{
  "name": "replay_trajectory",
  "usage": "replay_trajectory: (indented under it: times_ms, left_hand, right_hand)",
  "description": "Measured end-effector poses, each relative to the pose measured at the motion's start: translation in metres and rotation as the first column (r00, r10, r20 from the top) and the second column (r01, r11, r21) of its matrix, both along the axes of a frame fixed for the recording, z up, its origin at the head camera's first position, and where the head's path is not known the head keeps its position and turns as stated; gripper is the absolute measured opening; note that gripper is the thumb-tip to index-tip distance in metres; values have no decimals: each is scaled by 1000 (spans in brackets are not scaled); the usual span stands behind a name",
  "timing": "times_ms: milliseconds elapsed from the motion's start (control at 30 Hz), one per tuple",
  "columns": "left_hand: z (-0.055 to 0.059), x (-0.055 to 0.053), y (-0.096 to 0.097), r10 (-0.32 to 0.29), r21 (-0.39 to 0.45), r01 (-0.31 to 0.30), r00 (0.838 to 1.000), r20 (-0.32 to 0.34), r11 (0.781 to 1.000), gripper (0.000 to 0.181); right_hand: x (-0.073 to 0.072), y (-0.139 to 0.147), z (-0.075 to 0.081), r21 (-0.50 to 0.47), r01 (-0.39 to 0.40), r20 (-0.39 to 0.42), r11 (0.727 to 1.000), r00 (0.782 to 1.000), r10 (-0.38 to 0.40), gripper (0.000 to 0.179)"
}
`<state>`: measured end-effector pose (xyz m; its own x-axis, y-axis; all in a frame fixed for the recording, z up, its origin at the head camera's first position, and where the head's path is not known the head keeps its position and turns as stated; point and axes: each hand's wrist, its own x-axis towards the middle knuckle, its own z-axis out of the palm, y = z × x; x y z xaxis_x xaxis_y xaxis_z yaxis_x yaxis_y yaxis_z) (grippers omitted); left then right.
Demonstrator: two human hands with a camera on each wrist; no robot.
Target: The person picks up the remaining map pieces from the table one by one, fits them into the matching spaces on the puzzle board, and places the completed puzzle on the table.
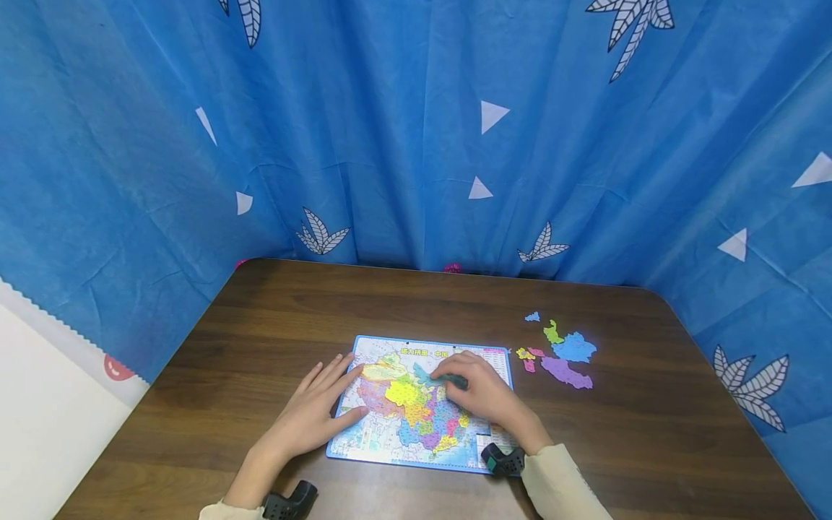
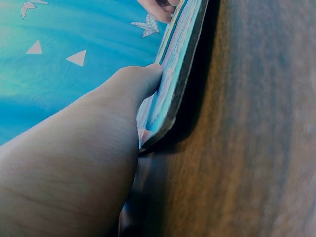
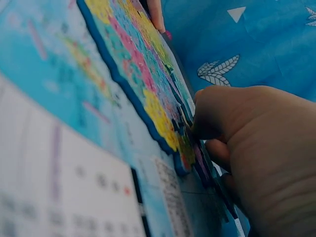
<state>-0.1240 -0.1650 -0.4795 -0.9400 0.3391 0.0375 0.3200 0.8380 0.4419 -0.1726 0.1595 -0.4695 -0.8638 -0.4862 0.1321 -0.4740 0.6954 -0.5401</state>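
Map puzzle board (image 1: 373, 449) lies flat on the wood-grain table (image 1: 650, 412), near side toward the person, blue rim all round. Left edge crossed by the left hand (image 1: 321, 408): fingers spread and fairly straight, thumb resting on the board, grasping nothing. Right hand (image 1: 484, 386) is over the upper right of the map, pinching a teal piece (image 1: 422, 374) between thumb and fingers; the piece's left part sticks out over the map, the rest partly covered, and I can't tell if it touches the board. Right forearm comes in over the lower right corner, black wrist device (image 1: 503, 460) overlapping that corner. Wide stretches of table run out left of the board and beyond its far edge, up to the blue curtain (image 1: 390, 159); more wood right of the loose pieces. Board works as the tray: coloured pieces fill much of the map, yellow, orange, purple, pink, blue, their thick edges standing above the printed sheet in the right wrist view. Outside it, off the upper right side, loose ones cluster: purple piece (image 1: 567, 373), large blue piece (image 1: 575, 348), green piece (image 1: 552, 332), small blue piece (image 1: 533, 317), two pink ones, and a yellow piece (image 1: 523, 354) just beside the rim.
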Motion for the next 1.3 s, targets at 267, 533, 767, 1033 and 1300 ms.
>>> replay_trajectory:
  times_ms: [267, 533, 767, 1033, 1300]
  left_hand:
    - [0, -1, 1, 0, -5, 0, 1000, -8, 1000, 74]
    - [0, -2, 1, -2, -5, 2, 1000, -28, 1000, 73]
    - [0, -1, 1, 2, -13, -2, 1000, -9, 1000, 74]
    - [1, -1, 1, 2, -8, -2, 1000, -14, 1000, 75]
    - [-1, -2, 0, 1, -10, -1, 1000, -6, 1000, 76]
  right_hand:
    - [-1, 1, -1, -12, 19, 2, 1000, 1000, -19, 27]
    - [-2, 2, -4, -21, 19, 11, 1000, 1000, -19, 27]
    - [-2, 1, -3, -39, -7, 5, 999, 1000, 7, 28]
    - [-2, -2, -2, -44, -20, 19, 999, 1000, 21, 28]
    - [-3, -4, -2, -53, -32, -6, 998, 999, 32, 29]
